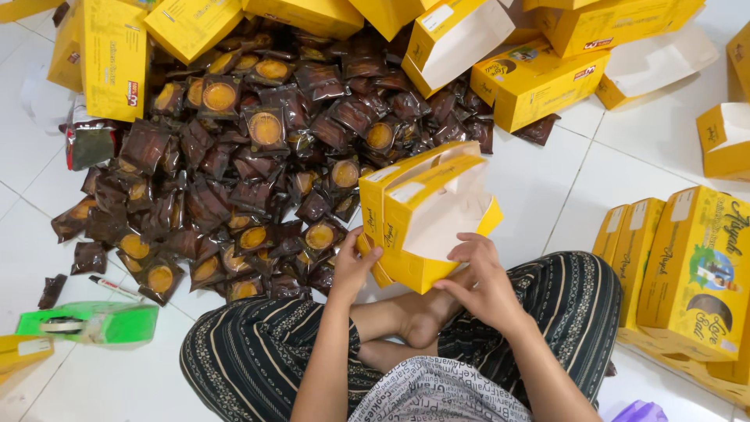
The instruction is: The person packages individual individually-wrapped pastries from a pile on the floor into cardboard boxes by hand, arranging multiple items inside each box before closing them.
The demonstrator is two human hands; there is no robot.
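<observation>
I sit cross-legged on a white tiled floor. An open yellow cardboard box (426, 227) rests against my knees, its white inside empty. My left hand (351, 266) grips the box's left lower corner. My right hand (480, 273) holds its front right edge, fingers over the rim. Just beyond the box lies a big heap of dark brown snack packets (258, 156), many showing a round golden cake through a window.
Open yellow boxes (539, 74) lie scattered at the back. Closed yellow boxes (687, 266) stand stacked at my right. At the left lie a green tape dispenser (90, 323), a marker pen (113, 287) and a yellow box corner (19, 355).
</observation>
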